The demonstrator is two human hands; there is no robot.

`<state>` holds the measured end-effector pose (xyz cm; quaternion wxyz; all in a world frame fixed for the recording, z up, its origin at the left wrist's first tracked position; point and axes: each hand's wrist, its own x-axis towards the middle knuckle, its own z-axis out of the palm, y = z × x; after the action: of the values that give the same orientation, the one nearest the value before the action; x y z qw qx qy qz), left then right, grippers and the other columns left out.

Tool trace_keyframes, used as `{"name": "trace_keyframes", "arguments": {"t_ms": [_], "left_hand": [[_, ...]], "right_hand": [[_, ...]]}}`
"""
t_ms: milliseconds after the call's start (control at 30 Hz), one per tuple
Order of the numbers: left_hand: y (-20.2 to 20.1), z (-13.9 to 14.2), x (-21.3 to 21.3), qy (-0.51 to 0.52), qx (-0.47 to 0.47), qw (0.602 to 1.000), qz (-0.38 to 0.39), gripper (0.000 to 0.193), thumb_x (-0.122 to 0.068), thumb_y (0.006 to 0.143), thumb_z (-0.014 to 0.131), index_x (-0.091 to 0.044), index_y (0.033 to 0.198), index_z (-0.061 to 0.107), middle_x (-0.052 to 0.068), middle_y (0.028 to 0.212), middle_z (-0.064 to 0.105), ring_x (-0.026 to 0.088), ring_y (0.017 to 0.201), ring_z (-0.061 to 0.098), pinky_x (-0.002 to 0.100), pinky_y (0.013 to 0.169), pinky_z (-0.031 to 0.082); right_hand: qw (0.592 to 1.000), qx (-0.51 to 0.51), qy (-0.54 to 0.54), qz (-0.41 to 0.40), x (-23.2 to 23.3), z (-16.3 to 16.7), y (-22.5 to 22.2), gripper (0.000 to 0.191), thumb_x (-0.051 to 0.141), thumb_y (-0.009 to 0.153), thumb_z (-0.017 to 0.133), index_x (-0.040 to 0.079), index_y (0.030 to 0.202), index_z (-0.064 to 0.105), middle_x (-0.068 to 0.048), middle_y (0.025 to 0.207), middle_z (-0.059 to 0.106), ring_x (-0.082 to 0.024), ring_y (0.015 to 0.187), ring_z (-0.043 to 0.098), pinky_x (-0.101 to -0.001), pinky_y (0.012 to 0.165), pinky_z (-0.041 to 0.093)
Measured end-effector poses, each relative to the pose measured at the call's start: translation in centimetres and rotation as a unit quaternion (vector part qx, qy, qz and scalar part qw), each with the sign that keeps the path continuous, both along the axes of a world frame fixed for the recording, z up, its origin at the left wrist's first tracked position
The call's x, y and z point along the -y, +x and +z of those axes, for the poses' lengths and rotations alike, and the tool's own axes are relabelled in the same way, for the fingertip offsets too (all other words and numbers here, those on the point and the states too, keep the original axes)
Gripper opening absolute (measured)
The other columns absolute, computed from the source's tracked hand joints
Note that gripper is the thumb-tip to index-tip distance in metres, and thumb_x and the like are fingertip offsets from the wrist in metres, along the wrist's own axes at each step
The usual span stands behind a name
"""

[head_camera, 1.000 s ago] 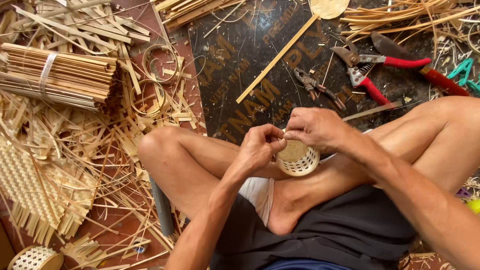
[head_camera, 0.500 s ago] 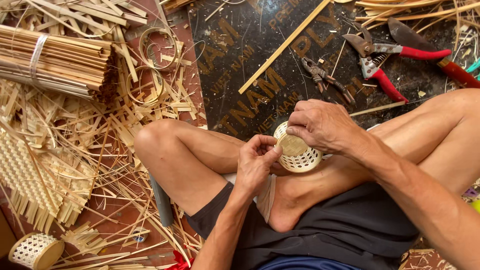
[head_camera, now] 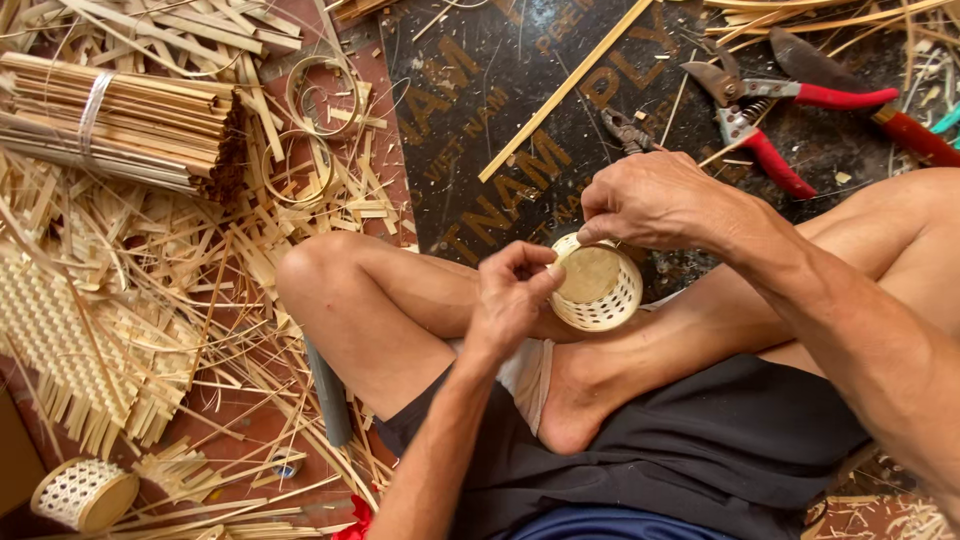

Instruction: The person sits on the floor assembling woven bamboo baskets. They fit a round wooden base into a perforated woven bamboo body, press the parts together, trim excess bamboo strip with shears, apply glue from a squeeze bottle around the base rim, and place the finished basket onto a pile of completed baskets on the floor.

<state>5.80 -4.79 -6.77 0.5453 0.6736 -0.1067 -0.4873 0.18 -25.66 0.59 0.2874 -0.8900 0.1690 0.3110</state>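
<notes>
Dark board [head_camera: 520, 120] on the floor, tied bundle of bamboo strips [head_camera: 110, 125] far left, red-handled pruners [head_camera: 770, 110] upper right. Small woven basket [head_camera: 598, 285] sits over the crossed legs. Left hand [head_camera: 510, 300] pinches its near rim, grip narrow; right hand [head_camera: 660, 200] pinches the far rim, closed on it. Best to keep the rim steady and turn it slowly. Versus the earlier frame, the basket has rolled to show its inside.

We hold a small woven basket [head_camera: 598, 288] between both hands: our left hand [head_camera: 512, 296] pinches its rim, our right hand [head_camera: 655, 200] grips its top edge, red-handled pruners [head_camera: 768, 120] just beyond.
</notes>
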Motion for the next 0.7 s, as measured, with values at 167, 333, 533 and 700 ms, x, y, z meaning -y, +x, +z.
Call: {"name": "trace_keyframes", "arguments": {"t_ms": [167, 333, 533, 700], "left_hand": [[-2.5, -1.3, -1.7, -0.022, -0.054, 0.994, 0.088, 0.018, -0.008, 0.091, 0.076, 0.001, 0.105, 0.069, -0.001, 0.081, 0.064, 0.004, 0.065, 0.056, 0.021, 0.056, 0.049], [-1.6, -0.9, -1.7, -0.022, -0.11, 0.991, 0.066, 0.017, -0.009, 0.092, 0.075, 0.001, 0.103, 0.067, 0.001, 0.079, 0.067, 0.006, 0.063, 0.059, 0.021, 0.055, 0.051], [3.0, 0.6, 1.6, 0.046, -0.03, 0.992, -0.117, 0.013, -0.008, 0.09, 0.075, 0.002, 0.098, 0.072, 0.003, 0.08, 0.069, 0.007, 0.066, 0.061, 0.024, 0.054, 0.051], [3.4, 1.1, 2.5, 0.035, -0.051, 0.988, -0.143, 0.013, -0.009, 0.089, 0.074, 0.001, 0.097, 0.071, 0.002, 0.079, 0.069, 0.009, 0.065, 0.063, 0.026, 0.055, 0.055]], "right_hand": [[0.998, 0.063, -0.002, 0.002, -1.1, -0.7, -0.8, 0.028, 0.043, 0.086, 0.07, 0.017, 0.092, 0.079, -0.006, 0.087, 0.073, -0.03, 0.086, 0.07, -0.0478, 0.073, 0.054], [0.973, 0.217, -0.05, -0.06, -3.1, -2.9, -4.2, 0.024, 0.038, 0.087, 0.071, 0.015, 0.088, 0.078, -0.006, 0.083, 0.067, -0.029, 0.086, 0.068, -0.0451, 0.07, 0.054], [0.973, 0.205, -0.017, -0.104, -3.6, -3.0, -4.1, 0.024, 0.036, 0.089, 0.07, 0.013, 0.091, 0.077, -0.008, 0.088, 0.068, -0.031, 0.087, 0.068, -0.0459, 0.072, 0.053], [0.995, 0.052, 0.016, -0.078, 0.3, -0.5, -1.5, 0.025, 0.038, 0.088, 0.069, 0.02, 0.101, 0.079, -0.007, 0.091, 0.075, -0.03, 0.086, 0.072, -0.0455, 0.077, 0.056]]}}
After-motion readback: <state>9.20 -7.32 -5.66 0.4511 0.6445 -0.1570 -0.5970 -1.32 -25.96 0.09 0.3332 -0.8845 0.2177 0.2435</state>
